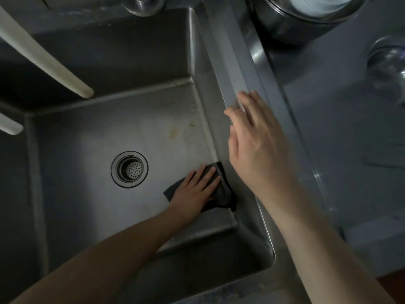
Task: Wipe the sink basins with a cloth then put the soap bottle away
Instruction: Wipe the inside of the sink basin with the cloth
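Nearest the camera, two bare forearms reach down from the lower edge of the view into a steel sink. Deep in the basin, the left hand (pixel 197 189) lies flat with fingers spread, palm pressing a dark cloth (pixel 223 189) against the basin floor rather than pinching it; the cloth is bunched into the corner where the floor meets the right wall, and part of it climbs that wall. Higher up, the right hand (pixel 256 139) is loose and holds nothing, its fingers slightly spread with the fingertips touching the flat rim of the sink (pixel 232 69) on the basin's right side. Left of the cloth and apart from it, the round drain strainer (pixel 129 168) sits in the basin floor, and a few yellowish stains mark the floor toward the far right corner. Two pale bars (pixel 50 60) cross the upper left, above the basin. At the far edge a round metal fitting (pixel 142 4) shows only in part. On the countertop (pixel 341 110) beyond the rim stands a steel pot (pixel 306 20), with a clear glass object (pixel 388 64) near the right edge, too blurred to identify. No soap bottle can be made out.
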Motion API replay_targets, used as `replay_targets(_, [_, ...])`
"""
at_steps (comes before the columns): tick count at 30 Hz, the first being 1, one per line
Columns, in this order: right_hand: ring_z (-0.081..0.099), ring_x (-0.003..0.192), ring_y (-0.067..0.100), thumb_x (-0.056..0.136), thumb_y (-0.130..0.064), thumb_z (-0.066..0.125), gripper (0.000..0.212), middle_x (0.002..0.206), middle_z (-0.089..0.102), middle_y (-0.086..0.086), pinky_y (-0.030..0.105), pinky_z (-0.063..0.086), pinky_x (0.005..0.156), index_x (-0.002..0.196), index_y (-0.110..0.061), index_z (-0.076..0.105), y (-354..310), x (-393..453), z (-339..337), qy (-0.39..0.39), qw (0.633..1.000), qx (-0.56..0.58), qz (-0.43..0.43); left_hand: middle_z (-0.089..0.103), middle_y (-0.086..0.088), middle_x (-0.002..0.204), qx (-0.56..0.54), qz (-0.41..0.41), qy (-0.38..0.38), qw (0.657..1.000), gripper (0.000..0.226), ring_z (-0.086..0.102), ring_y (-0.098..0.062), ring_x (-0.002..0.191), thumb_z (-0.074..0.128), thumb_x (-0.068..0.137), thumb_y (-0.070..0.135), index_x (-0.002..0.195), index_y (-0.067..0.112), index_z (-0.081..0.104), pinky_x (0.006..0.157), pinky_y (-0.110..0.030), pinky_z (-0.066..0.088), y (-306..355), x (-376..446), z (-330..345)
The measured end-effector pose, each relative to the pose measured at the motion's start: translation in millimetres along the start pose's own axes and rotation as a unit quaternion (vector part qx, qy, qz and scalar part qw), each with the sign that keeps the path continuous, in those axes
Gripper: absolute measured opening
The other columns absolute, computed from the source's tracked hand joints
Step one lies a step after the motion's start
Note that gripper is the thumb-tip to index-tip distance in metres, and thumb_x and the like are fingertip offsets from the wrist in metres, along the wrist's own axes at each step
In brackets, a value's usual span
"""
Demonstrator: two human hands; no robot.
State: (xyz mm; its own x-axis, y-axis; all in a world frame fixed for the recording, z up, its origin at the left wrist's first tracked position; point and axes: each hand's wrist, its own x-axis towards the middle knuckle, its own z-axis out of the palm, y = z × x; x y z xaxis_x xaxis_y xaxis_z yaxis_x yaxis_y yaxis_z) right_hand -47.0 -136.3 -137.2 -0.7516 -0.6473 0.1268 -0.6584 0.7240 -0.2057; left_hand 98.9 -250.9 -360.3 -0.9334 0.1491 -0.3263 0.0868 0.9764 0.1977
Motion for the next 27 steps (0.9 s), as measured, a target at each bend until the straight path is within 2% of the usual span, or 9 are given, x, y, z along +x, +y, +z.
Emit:
replay_targets(4, [0.029,0.154,0.030,0.107,-0.015,0.042,0.033,0.159,0.043,0.016,0.044,0.031,0.124,0.137,-0.010,0.057,1,0,1,0.007,1.000,0.002,-0.001,0.006,-0.002,0.170,0.002,-0.023,0.034,0.999,0.068,0.003,-0.032,0.157,0.043,0.102,0.044,0.162,0.025,0.014,0.126,-0.048,0.013,-20,17,-4])
replay_targets(7, [0.031,0.153,0.032,0.106,-0.014,0.043,0.032,0.157,0.045,0.017,0.045,0.033,0.123,0.134,-0.008,0.059,0,2,2,0.013,1.000,0.011,0.003,0.006,-0.001,0.170,-0.024,-0.073,0.049,0.996,0.067,0.005,-0.031,0.157,0.045,0.102,0.042,0.161,0.026,0.016,0.124,-0.050,0.019,-45,37,-18])
replay_targets(14, [0.034,0.152,0.031,0.103,-0.012,0.050,0.025,0.153,0.048,0.017,0.042,0.034,0.122,0.126,-0.010,0.061,-2,6,1,0.014,1.000,0.015,0.013,0.005,-0.002,0.170,-0.022,-0.098,0.071,0.992,0.065,-0.001,-0.030,0.157,0.040,0.104,0.042,0.161,0.025,0.015,0.126,-0.048,0.011,-90,64,-42])
replay_targets(18, [0.040,0.146,0.029,0.100,-0.012,0.055,0.021,0.148,0.052,0.013,0.040,0.035,0.116,0.119,-0.012,0.064,-1,18,-1,0.027,1.000,0.008,0.009,0.004,-0.002,0.170,-0.014,-0.101,0.067,0.993,0.064,-0.002,-0.030,0.157,0.038,0.104,0.043,0.161,0.025,0.013,0.127,-0.048,0.010,-102,73,-46])
replay_targets(27, [0.053,0.133,0.031,0.093,-0.008,0.057,0.027,0.135,0.061,0.014,0.041,0.041,0.107,0.116,-0.008,0.070,-4,85,5,0.120,0.992,0.024,-0.028,0.009,-0.003,0.170,-0.006,-0.135,0.078,0.988,0.065,0.005,-0.033,0.156,0.043,0.104,0.039,0.161,0.025,0.014,0.125,-0.050,0.015,-134,98,-56])
